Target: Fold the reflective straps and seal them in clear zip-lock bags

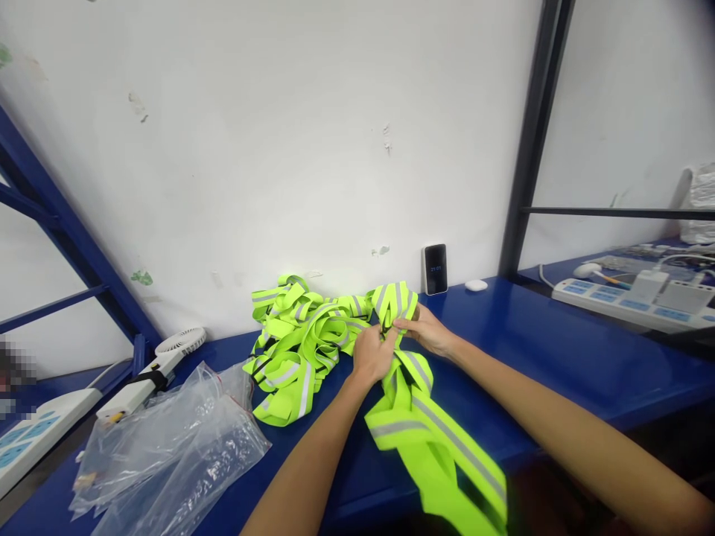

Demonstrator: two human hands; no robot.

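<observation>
Both my hands grip one neon yellow reflective strap (413, 417) with grey stripes, near the middle of the blue table. My left hand (373, 353) pinches it beside a small black part, perhaps a buckle. From the right, my right hand (429, 330) is closed on folded layers of the same strap, with thumb on top. Loops of the strap stick up above my fingers, and its long end hangs down toward me past the table's front edge. Just left of my hands lies a tangled heap of similar reflective straps (307, 335).
Clear plastic bags (184, 447) lie at the left front, by a white handheld fan (182, 341) and a power strip (39, 439). A black-screened device (435, 269) leans on the wall near a white oval object (476, 285). Another power strip (625, 301) sits right, beyond a dark post (522, 171).
</observation>
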